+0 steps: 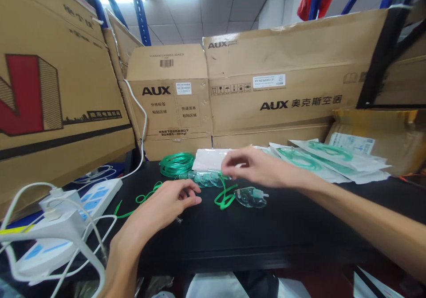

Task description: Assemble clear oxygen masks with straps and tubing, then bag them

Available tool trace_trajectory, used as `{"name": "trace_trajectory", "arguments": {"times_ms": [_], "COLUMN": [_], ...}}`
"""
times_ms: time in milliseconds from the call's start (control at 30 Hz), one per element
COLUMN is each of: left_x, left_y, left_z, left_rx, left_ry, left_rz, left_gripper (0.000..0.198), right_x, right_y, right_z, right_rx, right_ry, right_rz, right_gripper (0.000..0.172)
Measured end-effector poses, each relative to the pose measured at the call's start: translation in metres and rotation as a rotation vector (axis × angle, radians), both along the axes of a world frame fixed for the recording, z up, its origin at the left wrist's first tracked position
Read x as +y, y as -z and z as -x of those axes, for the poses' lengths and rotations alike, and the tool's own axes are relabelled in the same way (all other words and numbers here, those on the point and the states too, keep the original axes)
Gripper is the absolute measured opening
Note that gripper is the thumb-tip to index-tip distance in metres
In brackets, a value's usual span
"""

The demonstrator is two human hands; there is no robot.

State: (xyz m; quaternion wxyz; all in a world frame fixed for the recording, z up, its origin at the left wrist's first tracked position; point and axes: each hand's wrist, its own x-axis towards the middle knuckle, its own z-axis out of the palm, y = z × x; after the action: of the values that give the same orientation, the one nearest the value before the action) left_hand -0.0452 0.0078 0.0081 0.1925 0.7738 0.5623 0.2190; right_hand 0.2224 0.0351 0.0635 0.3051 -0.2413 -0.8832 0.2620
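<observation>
My left hand (178, 196) hovers over the black surface, its fingers loosely bent and the thumb apart, holding nothing visible. Beyond it lies a coil of green tubing (176, 165). My right hand (251, 167) reaches in from the right with curled, parted fingers. Its fingertips are beside clear plastic parts (203, 179) and the end of a green strap (225, 199); contact with them cannot be made out. Below this hand rests a clear oxygen mask (250, 198). Another green strap (146, 197) runs partly behind my left hand.
A white power strip (100, 196) with plugs and looping cables occupies the left. White packages (306, 158) with green tubing inside lie at the back right, near a brown parcel (379, 134). A white pouch (211, 159) lies before the large cardboard boxes (266, 85).
</observation>
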Motion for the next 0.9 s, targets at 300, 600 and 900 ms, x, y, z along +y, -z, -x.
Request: {"name": "trace_trajectory", "arguments": {"times_ms": [300, 600, 900], "left_x": [-0.013, -0.05, -0.025], "left_y": [-0.005, 0.006, 0.019], "left_z": [-0.018, -0.086, -0.085], "left_rx": [0.015, 0.066, 0.053], "left_ry": [0.069, 0.365, 0.393], "left_rz": [0.037, 0.171, 0.193], "left_gripper": [0.026, 0.038, 0.021], "right_x": [-0.007, -0.01, -0.015], "right_y": [0.064, 0.108, 0.099], "right_z": [-0.044, -0.049, -0.049], "right_rx": [-0.226, -0.364, -0.222], "right_ry": [0.41, 0.425, 0.466], "right_rz": [-0.33, -0.337, -0.381], "right_gripper": [0.03, 0.039, 0.034]}}
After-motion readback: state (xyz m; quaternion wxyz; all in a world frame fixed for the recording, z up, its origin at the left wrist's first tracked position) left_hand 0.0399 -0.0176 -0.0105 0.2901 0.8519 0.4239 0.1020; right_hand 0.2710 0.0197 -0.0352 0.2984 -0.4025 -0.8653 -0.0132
